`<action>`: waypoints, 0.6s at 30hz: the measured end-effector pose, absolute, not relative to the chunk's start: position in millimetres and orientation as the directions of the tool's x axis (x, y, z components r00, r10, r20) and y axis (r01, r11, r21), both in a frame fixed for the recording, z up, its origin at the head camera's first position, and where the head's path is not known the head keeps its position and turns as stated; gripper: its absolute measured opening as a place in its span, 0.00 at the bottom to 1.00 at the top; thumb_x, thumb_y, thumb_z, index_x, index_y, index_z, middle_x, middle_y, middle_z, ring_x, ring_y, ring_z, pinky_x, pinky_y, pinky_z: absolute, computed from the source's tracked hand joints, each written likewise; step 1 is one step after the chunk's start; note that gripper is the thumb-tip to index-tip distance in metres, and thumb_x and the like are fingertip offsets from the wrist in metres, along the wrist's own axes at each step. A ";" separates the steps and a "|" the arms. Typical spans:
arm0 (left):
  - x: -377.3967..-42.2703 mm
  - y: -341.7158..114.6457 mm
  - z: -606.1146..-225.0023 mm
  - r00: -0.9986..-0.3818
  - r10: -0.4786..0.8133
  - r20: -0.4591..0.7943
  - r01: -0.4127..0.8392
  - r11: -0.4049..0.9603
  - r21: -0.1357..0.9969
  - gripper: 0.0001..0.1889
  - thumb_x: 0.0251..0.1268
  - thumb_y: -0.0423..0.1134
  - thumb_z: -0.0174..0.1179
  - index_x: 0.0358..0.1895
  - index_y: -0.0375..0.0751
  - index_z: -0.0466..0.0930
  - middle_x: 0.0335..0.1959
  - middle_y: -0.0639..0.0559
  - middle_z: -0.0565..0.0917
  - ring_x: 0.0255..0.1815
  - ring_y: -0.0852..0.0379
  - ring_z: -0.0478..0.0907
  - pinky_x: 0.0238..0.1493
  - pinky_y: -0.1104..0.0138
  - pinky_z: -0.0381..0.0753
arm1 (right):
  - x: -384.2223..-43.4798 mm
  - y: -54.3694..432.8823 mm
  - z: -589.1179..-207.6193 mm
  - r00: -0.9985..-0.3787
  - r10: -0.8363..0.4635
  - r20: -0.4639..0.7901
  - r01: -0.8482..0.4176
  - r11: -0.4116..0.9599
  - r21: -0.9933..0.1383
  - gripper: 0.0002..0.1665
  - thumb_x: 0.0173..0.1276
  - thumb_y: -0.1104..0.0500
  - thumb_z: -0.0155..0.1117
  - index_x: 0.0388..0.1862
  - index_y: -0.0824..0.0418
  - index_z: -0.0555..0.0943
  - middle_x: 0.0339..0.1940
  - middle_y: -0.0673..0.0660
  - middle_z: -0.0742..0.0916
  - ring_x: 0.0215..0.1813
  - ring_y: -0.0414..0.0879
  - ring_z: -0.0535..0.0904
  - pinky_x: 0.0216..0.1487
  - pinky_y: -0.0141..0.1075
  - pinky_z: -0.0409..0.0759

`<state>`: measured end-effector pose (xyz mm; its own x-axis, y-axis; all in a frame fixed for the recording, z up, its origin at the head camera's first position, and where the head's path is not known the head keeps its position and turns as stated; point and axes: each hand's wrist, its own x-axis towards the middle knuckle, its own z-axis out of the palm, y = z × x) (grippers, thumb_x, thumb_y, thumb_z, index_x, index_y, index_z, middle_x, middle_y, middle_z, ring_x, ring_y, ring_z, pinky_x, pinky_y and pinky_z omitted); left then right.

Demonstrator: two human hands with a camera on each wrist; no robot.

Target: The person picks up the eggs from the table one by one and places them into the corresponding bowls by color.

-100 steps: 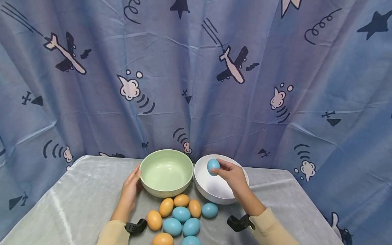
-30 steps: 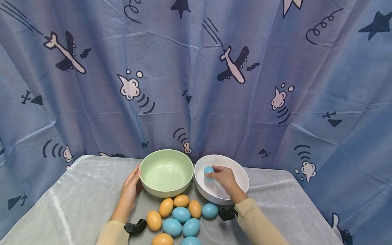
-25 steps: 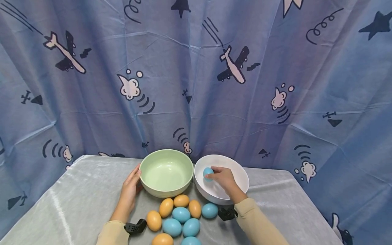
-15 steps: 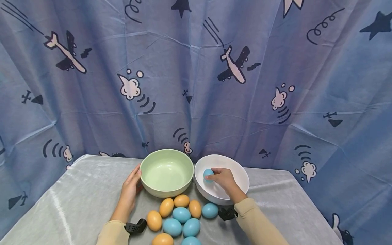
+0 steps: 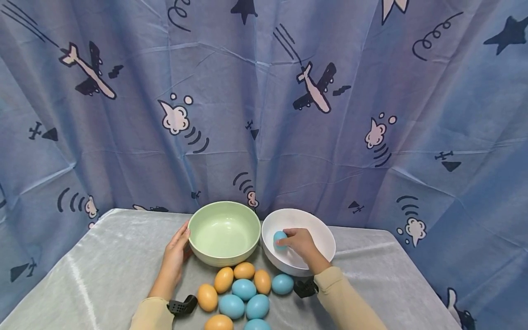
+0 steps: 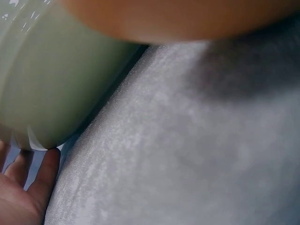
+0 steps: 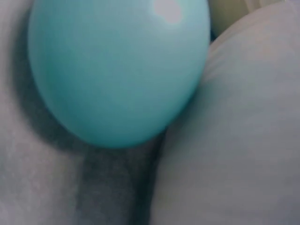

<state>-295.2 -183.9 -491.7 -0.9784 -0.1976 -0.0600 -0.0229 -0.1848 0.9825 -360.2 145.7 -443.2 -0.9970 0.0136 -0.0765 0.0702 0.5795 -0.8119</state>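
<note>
Inside the white bowl (image 5: 303, 216), my right hand (image 5: 303, 243) pinches a blue egg (image 5: 279, 239) between thumb and fingers, low near the bowl's left wall. My left hand (image 5: 175, 252) rests against the left outer side of the green bowl (image 5: 224, 231); in the left wrist view its fairly straight fingers (image 6: 44, 176) touch the bowl's outer wall (image 6: 61, 79). The right wrist view shows another blue egg (image 7: 119, 70) on the table, close beside the white bowl's outside (image 7: 234, 126); the right hand itself is out of that view.
In front of the bowls lie several orange eggs (image 5: 207, 297) and several blue eggs (image 5: 232, 305) on the grey cloth-covered table (image 5: 111, 266). The two bowls stand side by side, nearly touching. A blue patterned curtain (image 5: 264, 114) hangs behind the table.
My right hand has moved left and down into the white bowl with the blue egg, sinking slightly further in the last second. The left hand and bowls have stayed put.
</note>
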 end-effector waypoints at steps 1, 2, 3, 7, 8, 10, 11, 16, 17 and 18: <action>-295.5 -183.8 -491.8 -0.978 -0.199 -0.064 -0.026 -0.184 0.983 0.33 0.79 0.57 0.43 0.80 0.51 0.51 0.82 0.51 0.53 0.81 0.47 0.52 0.77 0.45 0.56 | -360.2 145.7 -443.2 -0.997 0.013 -0.074 0.068 0.587 -0.807 0.32 0.51 0.61 0.78 0.56 0.70 0.83 0.57 0.65 0.86 0.62 0.60 0.80 0.65 0.49 0.76; -295.9 -183.6 -492.0 -0.977 -0.201 -0.067 -0.030 -0.184 0.983 0.33 0.79 0.57 0.43 0.80 0.51 0.51 0.82 0.51 0.53 0.81 0.47 0.52 0.77 0.46 0.56 | -360.3 145.7 -443.3 -0.997 0.014 -0.074 0.068 0.592 -0.803 0.32 0.51 0.61 0.78 0.56 0.70 0.83 0.57 0.65 0.86 0.62 0.60 0.80 0.64 0.49 0.77; -296.0 -183.5 -491.9 -0.977 -0.202 -0.067 -0.030 -0.182 0.983 0.33 0.79 0.57 0.43 0.80 0.51 0.51 0.82 0.51 0.53 0.81 0.46 0.53 0.77 0.46 0.57 | -360.5 145.7 -443.6 -0.997 0.015 -0.074 0.069 0.596 -0.800 0.32 0.51 0.60 0.78 0.55 0.70 0.83 0.57 0.65 0.86 0.61 0.60 0.80 0.64 0.49 0.77; -295.9 -183.2 -491.8 -0.977 -0.202 -0.064 -0.027 -0.181 0.983 0.33 0.79 0.58 0.43 0.80 0.51 0.51 0.82 0.50 0.53 0.81 0.46 0.53 0.77 0.46 0.57 | -360.9 146.1 -444.5 -0.997 0.016 -0.075 0.069 0.614 -0.786 0.32 0.51 0.60 0.78 0.56 0.70 0.83 0.57 0.65 0.86 0.61 0.59 0.80 0.63 0.48 0.78; -295.9 -183.2 -491.8 -0.978 -0.201 -0.061 -0.024 -0.181 0.983 0.33 0.79 0.57 0.43 0.80 0.50 0.51 0.82 0.50 0.53 0.81 0.46 0.53 0.77 0.46 0.57 | -361.0 146.3 -445.1 -0.997 0.016 -0.074 0.068 0.614 -0.787 0.32 0.51 0.60 0.78 0.56 0.70 0.83 0.57 0.65 0.86 0.62 0.59 0.80 0.63 0.48 0.77; -295.9 -183.4 -492.0 -0.978 -0.199 -0.060 -0.023 -0.181 0.983 0.33 0.79 0.57 0.43 0.80 0.50 0.50 0.82 0.50 0.52 0.81 0.46 0.52 0.77 0.45 0.57 | -361.5 146.6 -445.1 -0.998 0.008 -0.060 0.052 0.621 -0.782 0.32 0.51 0.60 0.78 0.56 0.70 0.83 0.57 0.65 0.86 0.62 0.60 0.80 0.63 0.49 0.77; -296.2 -183.5 -492.3 -0.978 -0.199 -0.062 -0.025 -0.182 0.983 0.33 0.80 0.57 0.43 0.80 0.50 0.50 0.82 0.50 0.53 0.81 0.46 0.52 0.77 0.45 0.56 | -361.6 146.8 -445.2 -0.999 0.005 -0.054 0.045 0.621 -0.782 0.32 0.51 0.61 0.78 0.56 0.70 0.82 0.57 0.66 0.86 0.62 0.60 0.80 0.64 0.49 0.77; -297.3 -183.8 -493.6 -0.978 -0.200 -0.064 -0.025 -0.189 0.982 0.33 0.79 0.57 0.44 0.80 0.50 0.51 0.82 0.51 0.53 0.81 0.46 0.53 0.77 0.46 0.57 | -361.9 146.2 -445.0 -0.999 -0.004 -0.040 0.028 0.634 -0.772 0.32 0.50 0.60 0.79 0.55 0.70 0.83 0.56 0.66 0.86 0.60 0.60 0.81 0.63 0.49 0.78; -297.5 -183.7 -493.8 -0.977 -0.202 -0.061 -0.023 -0.186 0.982 0.33 0.79 0.57 0.44 0.80 0.50 0.51 0.82 0.50 0.53 0.81 0.46 0.53 0.77 0.45 0.57 | -361.8 146.2 -445.1 -0.999 -0.004 -0.042 0.030 0.637 -0.770 0.32 0.49 0.60 0.79 0.55 0.70 0.83 0.55 0.66 0.87 0.60 0.60 0.81 0.63 0.49 0.78; -297.4 -183.5 -493.9 -0.977 -0.204 -0.060 -0.022 -0.186 0.982 0.33 0.79 0.58 0.44 0.80 0.50 0.51 0.82 0.50 0.53 0.80 0.46 0.53 0.77 0.45 0.57 | -361.9 146.1 -445.5 -0.999 -0.004 -0.043 0.030 0.642 -0.766 0.32 0.49 0.60 0.79 0.55 0.70 0.83 0.55 0.66 0.87 0.59 0.60 0.81 0.62 0.49 0.78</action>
